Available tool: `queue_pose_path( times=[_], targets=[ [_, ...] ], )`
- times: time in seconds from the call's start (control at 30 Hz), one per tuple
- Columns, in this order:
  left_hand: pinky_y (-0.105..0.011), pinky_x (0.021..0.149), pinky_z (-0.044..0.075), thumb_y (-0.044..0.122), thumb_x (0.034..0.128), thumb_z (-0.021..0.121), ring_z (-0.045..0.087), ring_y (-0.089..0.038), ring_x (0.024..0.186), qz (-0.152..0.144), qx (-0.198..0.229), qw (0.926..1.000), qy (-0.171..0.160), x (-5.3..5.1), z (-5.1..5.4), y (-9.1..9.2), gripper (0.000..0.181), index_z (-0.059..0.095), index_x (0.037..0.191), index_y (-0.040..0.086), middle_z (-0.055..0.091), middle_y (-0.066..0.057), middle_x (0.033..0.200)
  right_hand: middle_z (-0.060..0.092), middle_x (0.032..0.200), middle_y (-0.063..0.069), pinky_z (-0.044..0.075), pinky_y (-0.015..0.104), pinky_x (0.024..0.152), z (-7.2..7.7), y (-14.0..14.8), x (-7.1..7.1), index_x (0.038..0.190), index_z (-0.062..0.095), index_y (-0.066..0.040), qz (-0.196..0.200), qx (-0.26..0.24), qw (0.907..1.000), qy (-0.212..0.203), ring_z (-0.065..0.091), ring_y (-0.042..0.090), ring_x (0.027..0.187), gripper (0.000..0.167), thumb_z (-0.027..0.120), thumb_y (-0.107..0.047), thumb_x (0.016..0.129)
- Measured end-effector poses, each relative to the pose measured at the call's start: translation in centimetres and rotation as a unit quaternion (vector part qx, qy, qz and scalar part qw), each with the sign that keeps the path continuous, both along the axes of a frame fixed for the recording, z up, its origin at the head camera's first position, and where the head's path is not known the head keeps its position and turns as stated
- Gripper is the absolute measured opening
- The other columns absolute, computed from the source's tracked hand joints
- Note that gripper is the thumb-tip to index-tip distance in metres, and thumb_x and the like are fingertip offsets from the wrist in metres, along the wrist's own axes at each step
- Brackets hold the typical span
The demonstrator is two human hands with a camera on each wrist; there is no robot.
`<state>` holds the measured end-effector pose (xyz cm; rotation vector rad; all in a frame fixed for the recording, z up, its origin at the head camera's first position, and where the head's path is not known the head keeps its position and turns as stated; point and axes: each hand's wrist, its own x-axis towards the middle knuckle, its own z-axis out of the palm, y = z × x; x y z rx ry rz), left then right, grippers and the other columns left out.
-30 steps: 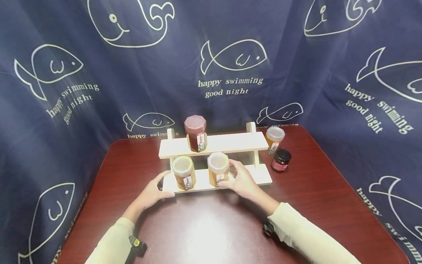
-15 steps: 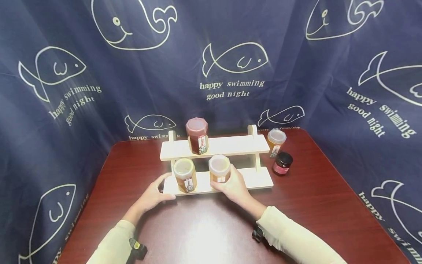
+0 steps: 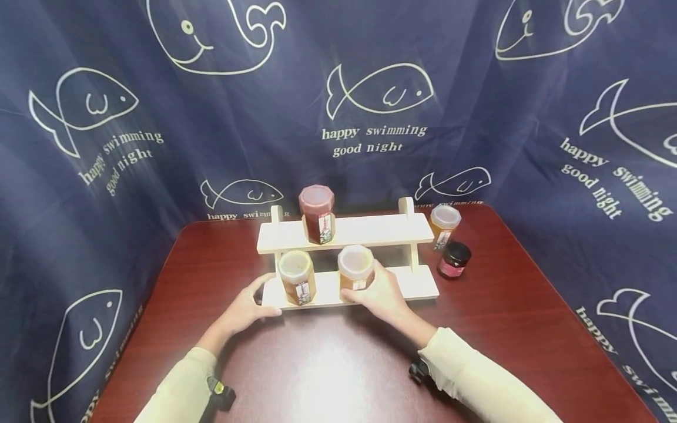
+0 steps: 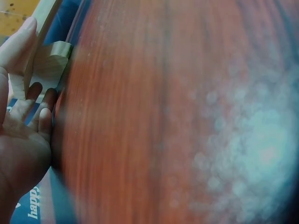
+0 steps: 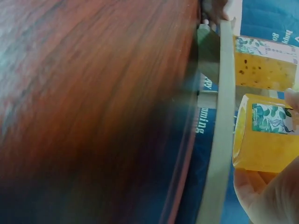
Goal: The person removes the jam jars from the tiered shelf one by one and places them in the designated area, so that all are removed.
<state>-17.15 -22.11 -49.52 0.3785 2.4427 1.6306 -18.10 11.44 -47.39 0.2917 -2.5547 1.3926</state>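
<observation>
A two-tier pale wooden rack [image 3: 388, 229] stands on the table. My left hand [image 3: 244, 308] grips the left end of its lower shelf [image 3: 324, 288], with the thumb [image 4: 21, 44] at the front edge. Toward the right of that shelf, my right hand [image 3: 383, 294] holds a honey jar [image 5: 268, 140] with a whitish lid. The jar tilts slightly, and a narrow gap shows between its base and the shelf in the right wrist view. A second honey jar [image 3: 297, 279] with dark specks stands on the shelf's left part. On the upper shelf is a dark red jar [image 3: 317, 217].
Right of the rack, another amber jar [image 3: 443, 226] stands behind a small black-lidded jar [image 3: 453, 260]. The table [image 3: 328, 364] is reddish brown and glossy. A dark blue curtain [image 3: 296, 141] with fish drawings hangs round its back and sides.
My right hand has closed further round the honey jar, its thumb now lower on the front. The jar has shifted slightly right. My left hand stays on the rack.
</observation>
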Motion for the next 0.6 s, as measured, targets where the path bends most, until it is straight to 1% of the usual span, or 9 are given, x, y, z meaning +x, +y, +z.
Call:
queue_pose_path(
  times=[0.1, 0.2, 0.3, 0.37, 0.47, 0.53, 0.6],
  targets=[
    [-0.047, 0.055, 0.057, 0.007, 0.0771, 0.085, 0.062, -0.020, 0.068, -0.002, -0.002, 1.0000, -0.004, -0.1, 0.1, 0.0, 0.089, 0.037, 0.151, 0.001, 0.061, -0.021, 0.106, 0.072, 0.101, 0.003, 0.055, 0.040, 0.080, 0.6, 0.6, 0.4, 0.119, 0.064, -0.009, 0.005, 0.010, 0.9998, 0.014, 0.068, 0.018, 0.092, 0.071, 0.097, -0.033, 0.060],
    [-0.046, 0.056, 0.058, 0.008, 0.0773, 0.086, 0.062, -0.020, 0.068, -0.003, -0.003, 1.0000, -0.008, -0.1, 0.1, -0.1, 0.089, 0.037, 0.152, 0.001, 0.060, -0.023, 0.107, 0.072, 0.102, 0.002, 0.055, 0.040, 0.081, 1.2, 1.4, 0.8, 0.120, 0.064, -0.011, 0.012, 0.010, 0.9998, 0.012, 0.068, 0.017, 0.094, 0.071, 0.097, -0.031, 0.061],
    [-0.046, 0.055, 0.058, 0.009, 0.0775, 0.086, 0.062, -0.020, 0.068, -0.005, -0.001, 1.0000, -0.009, 0.0, 0.1, -0.1, 0.090, 0.037, 0.152, 0.001, 0.059, -0.029, 0.110, 0.072, 0.105, 0.003, 0.055, 0.040, 0.085, 1.8, 2.6, 1.2, 0.123, 0.063, -0.011, 0.013, 0.005, 0.9998, 0.010, 0.068, 0.018, 0.097, 0.073, 0.097, -0.028, 0.061],
    [-0.046, 0.055, 0.057, 0.008, 0.0775, 0.086, 0.061, -0.020, 0.067, -0.006, 0.001, 1.0000, -0.008, 0.0, 0.1, -0.1, 0.090, 0.036, 0.152, 0.001, 0.058, -0.033, 0.113, 0.072, 0.106, 0.004, 0.055, 0.041, 0.085, 2.1, 3.6, 1.4, 0.122, 0.063, -0.010, 0.005, 0.006, 0.9999, 0.012, 0.068, 0.019, 0.097, 0.072, 0.098, -0.027, 0.061],
    [-0.047, 0.055, 0.057, 0.008, 0.0772, 0.086, 0.061, -0.020, 0.067, -0.004, 0.002, 1.0000, -0.004, 0.0, 0.2, -0.1, 0.090, 0.036, 0.152, 0.001, 0.059, -0.031, 0.111, 0.073, 0.105, 0.007, 0.056, 0.042, 0.081, 2.6, 5.4, 1.7, 0.120, 0.065, -0.008, -0.013, 0.027, 0.9994, 0.019, 0.068, 0.022, 0.094, 0.070, 0.097, -0.030, 0.062],
    [-0.047, 0.055, 0.057, 0.008, 0.0770, 0.086, 0.062, -0.020, 0.066, -0.004, -0.001, 1.0000, -0.002, 0.0, 0.2, -0.1, 0.090, 0.037, 0.152, 0.001, 0.059, -0.027, 0.110, 0.073, 0.104, 0.008, 0.056, 0.043, 0.077, 2.9, 6.7, 1.9, 0.119, 0.065, -0.007, -0.025, 0.044, 0.9983, 0.027, 0.068, 0.023, 0.091, 0.070, 0.097, -0.032, 0.063],
    [-0.046, 0.055, 0.057, 0.009, 0.0770, 0.086, 0.062, -0.020, 0.066, -0.004, -0.004, 1.0000, 0.001, -0.1, 0.1, -0.1, 0.089, 0.037, 0.151, 0.001, 0.060, -0.024, 0.110, 0.073, 0.104, 0.011, 0.056, 0.044, 0.077, 3.1, 8.1, 2.0, 0.121, 0.064, -0.005, -0.033, 0.053, 0.9975, 0.032, 0.068, 0.025, 0.092, 0.071, 0.097, -0.032, 0.063]
  ],
)
